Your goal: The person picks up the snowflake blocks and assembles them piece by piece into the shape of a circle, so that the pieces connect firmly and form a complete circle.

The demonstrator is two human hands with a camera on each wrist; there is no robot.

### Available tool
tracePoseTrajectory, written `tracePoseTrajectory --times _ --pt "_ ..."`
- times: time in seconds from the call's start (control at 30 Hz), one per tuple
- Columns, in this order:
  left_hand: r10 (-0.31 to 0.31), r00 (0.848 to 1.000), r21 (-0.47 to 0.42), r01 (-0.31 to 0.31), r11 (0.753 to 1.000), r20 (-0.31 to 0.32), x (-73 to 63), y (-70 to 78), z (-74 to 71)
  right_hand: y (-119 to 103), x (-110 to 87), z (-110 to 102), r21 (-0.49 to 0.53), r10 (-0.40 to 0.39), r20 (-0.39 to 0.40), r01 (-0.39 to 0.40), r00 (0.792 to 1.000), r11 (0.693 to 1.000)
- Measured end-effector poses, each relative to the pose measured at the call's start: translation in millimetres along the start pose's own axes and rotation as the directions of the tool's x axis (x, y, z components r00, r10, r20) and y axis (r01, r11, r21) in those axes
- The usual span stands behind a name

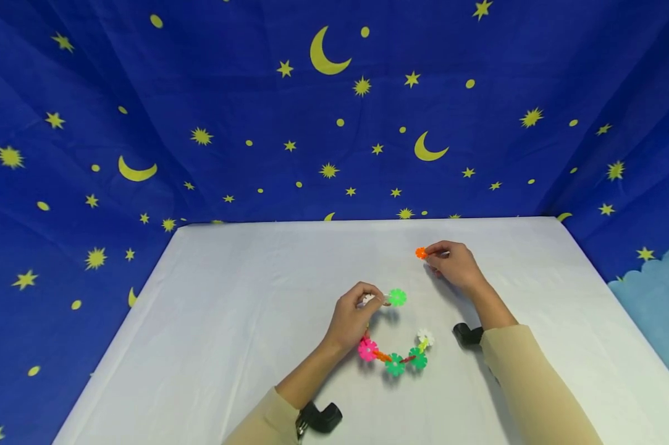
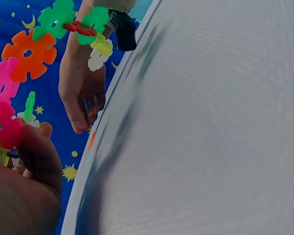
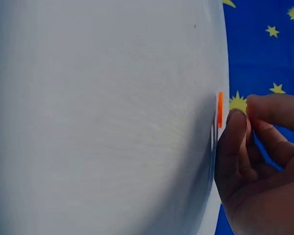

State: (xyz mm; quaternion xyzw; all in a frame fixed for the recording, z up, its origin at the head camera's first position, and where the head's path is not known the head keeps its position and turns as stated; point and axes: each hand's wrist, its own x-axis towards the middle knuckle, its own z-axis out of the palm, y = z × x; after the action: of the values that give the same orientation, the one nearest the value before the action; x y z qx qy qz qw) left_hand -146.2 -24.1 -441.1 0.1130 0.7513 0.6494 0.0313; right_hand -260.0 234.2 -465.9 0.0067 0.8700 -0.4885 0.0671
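Interlocking plastic snowflake discs are joined in a curved chain [image 1: 395, 365], with pink, orange, green, red, yellow and white pieces. My left hand [image 1: 349, 318] pinches the chain near one end, where a light green disc [image 1: 397, 297] sticks out past the fingertips. In the left wrist view, pink discs [image 2: 4, 125] hide part of that grip. My right hand [image 1: 454, 266] is at the far right of the chain, thumb and forefinger bent beside a single orange disc [image 1: 420, 253]. Seen edge-on in the right wrist view, this orange disc [image 3: 220, 110] lies flat, slightly apart from the fingertips.
A white cloth covers the table [image 1: 201, 321]. Blue curtains [image 1: 256, 105] with yellow moons and stars stand behind and at the sides. A black wrist device [image 1: 322, 418] juts out under the left sleeve, another black device [image 1: 467, 334] by the right sleeve.
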Motion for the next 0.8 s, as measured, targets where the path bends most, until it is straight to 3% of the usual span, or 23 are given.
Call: tracePoseTrajectory --times 0.13,0.3,0.4,0.57,0.8 --pt "0.013 1.000 -0.017 -0.012 1.000 0.016 0.3 -0.9 -0.8 3 7.6 -1 -0.131 -0.034 -0.019 0.031 0.999 0.991" --pt "0.008 0.999 -0.044 -0.006 0.999 0.043 1.0 -2.3 -1.8 6 13.3 0 -0.309 -0.146 0.027 0.147 0.989 0.939" --pt "0.012 0.999 -0.045 -0.010 0.999 0.045 1.0 -2.9 -1.6 7 14.1 1 -0.355 -0.191 0.055 0.198 0.980 0.914" --pt "0.019 0.999 -0.054 -0.016 0.998 0.044 0.9 -3.2 -1.3 5 12.8 3 -0.390 -0.238 0.038 0.233 0.971 0.891" --pt "0.037 0.999 -0.030 -0.037 0.999 0.024 1.1 -2.9 -1.7 6 11.2 3 -0.390 -0.220 0.012 0.207 0.975 0.897"
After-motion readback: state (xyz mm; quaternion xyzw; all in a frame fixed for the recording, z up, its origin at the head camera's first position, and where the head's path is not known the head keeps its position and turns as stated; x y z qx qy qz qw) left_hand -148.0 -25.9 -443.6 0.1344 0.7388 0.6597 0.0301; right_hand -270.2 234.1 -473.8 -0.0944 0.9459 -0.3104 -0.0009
